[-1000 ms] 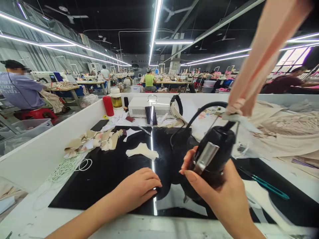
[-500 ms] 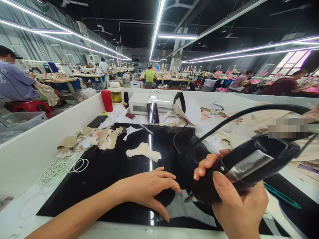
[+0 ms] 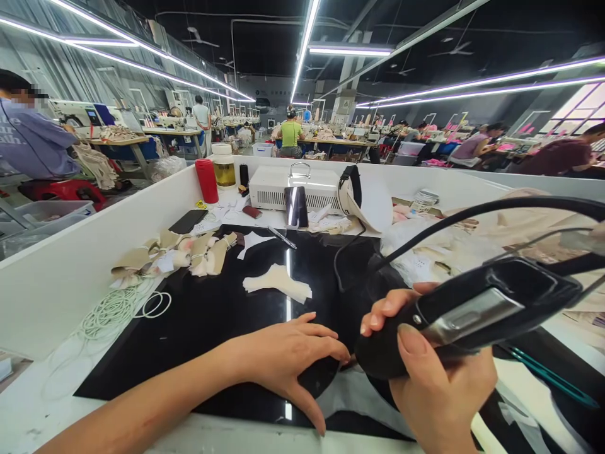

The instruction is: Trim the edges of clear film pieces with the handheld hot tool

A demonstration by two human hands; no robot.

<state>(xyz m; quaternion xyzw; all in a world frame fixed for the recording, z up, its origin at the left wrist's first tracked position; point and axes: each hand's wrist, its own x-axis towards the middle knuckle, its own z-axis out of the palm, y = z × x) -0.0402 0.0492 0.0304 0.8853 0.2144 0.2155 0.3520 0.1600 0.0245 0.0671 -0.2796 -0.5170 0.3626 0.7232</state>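
Observation:
My right hand (image 3: 435, 372) is wrapped round a black corded hand tool (image 3: 477, 309) with a metal plate on its side. The tool's front end points down and left, and its tip is hidden. Below it a sheer pale fabric piece (image 3: 363, 400) lies on the glossy black mat (image 3: 189, 321). My left hand (image 3: 288, 353) has its fingers spread and rests at the fabric's left edge, with its fingertips close to the tool's front end. A cream stack of cut fabric (image 3: 278, 282) lies beyond my left hand. A small white cut piece (image 3: 254, 243) is farther back.
A white box (image 3: 293, 189) stands at the back, with a phone (image 3: 296, 207) leaning on it. Tied fabric bundles (image 3: 174, 252) and coiled pale cord (image 3: 111, 312) lie at the left. The tool's thick black cable (image 3: 472, 211) arches across the right. Teal tweezers (image 3: 551, 375) lie at right.
The tool has moved slightly left, closer to my left fingertips, and its metal tip has gone out of sight. The view has tilted and shifted a little. My left hand keeps its spread pose.

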